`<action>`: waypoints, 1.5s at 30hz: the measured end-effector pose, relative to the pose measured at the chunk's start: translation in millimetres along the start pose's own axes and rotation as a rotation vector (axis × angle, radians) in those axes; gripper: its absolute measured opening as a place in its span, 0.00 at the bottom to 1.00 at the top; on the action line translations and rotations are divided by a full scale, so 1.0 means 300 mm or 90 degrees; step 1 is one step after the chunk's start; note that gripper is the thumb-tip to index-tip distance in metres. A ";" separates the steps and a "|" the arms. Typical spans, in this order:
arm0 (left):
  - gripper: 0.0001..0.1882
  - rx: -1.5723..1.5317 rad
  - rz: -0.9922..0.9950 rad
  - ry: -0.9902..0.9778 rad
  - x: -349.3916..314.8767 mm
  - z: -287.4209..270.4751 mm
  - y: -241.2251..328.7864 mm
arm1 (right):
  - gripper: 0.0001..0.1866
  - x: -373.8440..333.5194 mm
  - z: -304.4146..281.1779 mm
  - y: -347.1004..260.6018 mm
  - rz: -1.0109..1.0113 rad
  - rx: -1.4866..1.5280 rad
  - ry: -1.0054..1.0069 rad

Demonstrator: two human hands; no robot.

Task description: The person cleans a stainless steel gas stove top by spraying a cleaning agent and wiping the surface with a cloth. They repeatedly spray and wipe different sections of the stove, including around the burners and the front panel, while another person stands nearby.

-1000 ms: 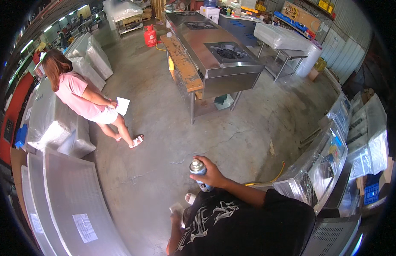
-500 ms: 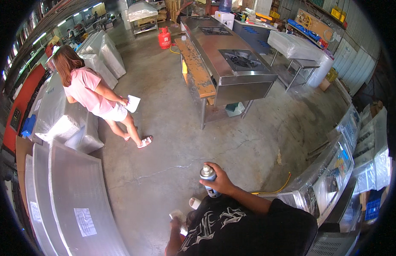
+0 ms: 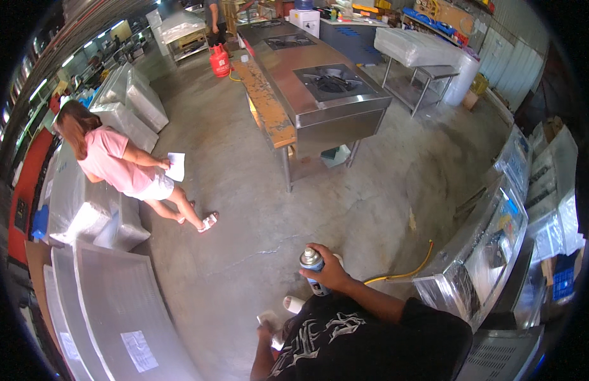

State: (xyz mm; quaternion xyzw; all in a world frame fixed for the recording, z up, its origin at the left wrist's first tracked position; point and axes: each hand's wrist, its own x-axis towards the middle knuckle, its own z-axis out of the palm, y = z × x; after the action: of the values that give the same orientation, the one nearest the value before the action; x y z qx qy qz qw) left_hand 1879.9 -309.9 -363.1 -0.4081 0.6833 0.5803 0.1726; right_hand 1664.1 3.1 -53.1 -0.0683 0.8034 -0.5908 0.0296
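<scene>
The right hand point(image 3: 333, 275) is at five o'clock, its fingers and thumb wrapped around a spray can point(image 3: 317, 283). The can is between five and six o'clock, clamped in that grip, with its nozzle at the upper end and the forefinger near the collar below it. The left hand point(image 3: 264, 333) is just past six o'clock, its fingers clamped on a small white piece point(image 3: 267, 316); whether that is cloth or paper, I cannot tell. The two hands are well apart. A white shoe point(image 3: 293, 304) shows at six o'clock, between the can and the white piece.

On the floor point(image 3: 243, 228), a yellow hose point(image 3: 399, 277) bends between four and five o'clock. Goods in clear wrap point(image 3: 475, 257) lean at four o'clock, and pale panels point(image 3: 113, 298) stand at eight. Just past nine o'clock, a person in a pink shirt point(image 3: 111, 159) holds a white sheet point(image 3: 176, 168). A red gas bottle point(image 3: 220, 62) stands at eleven o'clock. A long steel stove point(image 3: 339, 134) fills the space between twelve and one, with a worn wooden board point(image 3: 264, 96) along its left side.
</scene>
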 end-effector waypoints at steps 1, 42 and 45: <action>0.27 0.119 0.072 -0.022 0.005 -0.002 0.021 | 0.42 0.012 -0.018 0.011 -0.008 0.000 0.007; 0.52 0.379 0.518 -0.096 0.399 1.223 2.024 | 0.38 0.701 -1.075 0.309 0.160 -0.243 0.386; 0.43 0.287 0.324 -0.136 0.438 1.142 1.873 | 0.40 0.950 -1.067 0.244 0.127 -0.278 0.294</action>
State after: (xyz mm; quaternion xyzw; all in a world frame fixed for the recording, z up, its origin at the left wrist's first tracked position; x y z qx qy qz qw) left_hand 1292.7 -40.6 -181.4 -0.1136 0.8518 0.4791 0.1789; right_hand 1335.7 285.9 -17.3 0.1416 0.8994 -0.3984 -0.1111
